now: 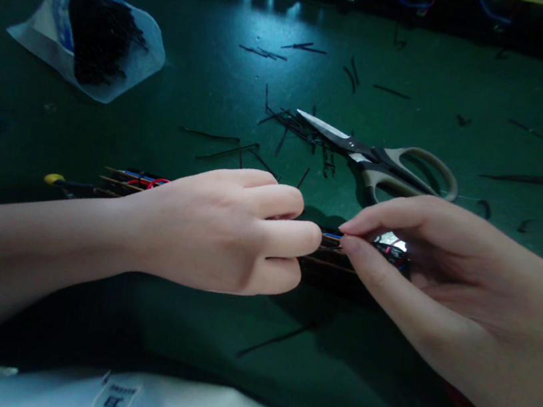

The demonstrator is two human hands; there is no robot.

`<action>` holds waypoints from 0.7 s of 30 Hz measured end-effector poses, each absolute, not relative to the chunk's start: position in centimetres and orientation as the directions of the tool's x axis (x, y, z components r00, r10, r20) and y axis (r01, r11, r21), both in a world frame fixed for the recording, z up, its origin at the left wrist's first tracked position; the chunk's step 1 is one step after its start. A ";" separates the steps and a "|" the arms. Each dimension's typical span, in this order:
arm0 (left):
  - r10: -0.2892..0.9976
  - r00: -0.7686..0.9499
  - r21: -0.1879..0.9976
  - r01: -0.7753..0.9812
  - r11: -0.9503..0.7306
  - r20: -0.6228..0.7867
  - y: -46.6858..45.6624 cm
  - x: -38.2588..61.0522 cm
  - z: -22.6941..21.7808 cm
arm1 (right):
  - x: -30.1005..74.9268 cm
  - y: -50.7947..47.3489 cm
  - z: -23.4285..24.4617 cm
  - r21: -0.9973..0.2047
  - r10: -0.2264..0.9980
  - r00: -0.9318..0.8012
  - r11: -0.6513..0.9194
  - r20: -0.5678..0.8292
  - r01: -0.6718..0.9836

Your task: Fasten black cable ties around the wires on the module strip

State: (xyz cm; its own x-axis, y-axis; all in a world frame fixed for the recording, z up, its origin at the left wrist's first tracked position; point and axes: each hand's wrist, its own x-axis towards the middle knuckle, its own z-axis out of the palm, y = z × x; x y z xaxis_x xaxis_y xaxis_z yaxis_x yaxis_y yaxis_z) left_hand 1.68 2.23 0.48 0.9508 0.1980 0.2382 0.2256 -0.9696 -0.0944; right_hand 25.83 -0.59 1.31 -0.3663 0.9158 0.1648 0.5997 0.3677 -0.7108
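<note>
A wire bundle [134,180] lies across the green worktop [206,93], from left to right, and both hands are on it. The left hand [227,231] is closed like a fist around the middle part of the bundle, so this part is hidden. To the left of this hand the bundle comes out again, with thin red, blue and brown wires and a small yellow end [54,179]. The right hand [444,268] is just beside the left one, almost touching it. Its thumb and first finger are pressed together in a pinch on the bundle, close to a small shiny piece [390,240]. If the pinch also holds something thin, I cannot tell.

Behind the hands, a pair of scissors [383,162] with grey handles lies on the worktop, its blades pointing left. Around the blades there are many short black strips [287,123], scattered. One longer black strip [277,339] lies in front of the hands, near the person. Far at the left back is a white plastic bag [133,69], open, full of black strips.
</note>
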 end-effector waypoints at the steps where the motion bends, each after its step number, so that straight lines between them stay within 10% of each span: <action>1: 0.198 0.951 -0.095 0.226 -0.970 0.239 2.2 1.7 0.5 | 25.8 -0.7 1.3 -0.721 0.918 -0.357 0.363 0.171 0.590; 21: 0.169 0.959 -0.093 0.195 -0.976 0.228 2.5 1.4 0.7 | 26.0 -0.8 1.2 -0.699 0.929 -0.320 0.353 0.185 0.622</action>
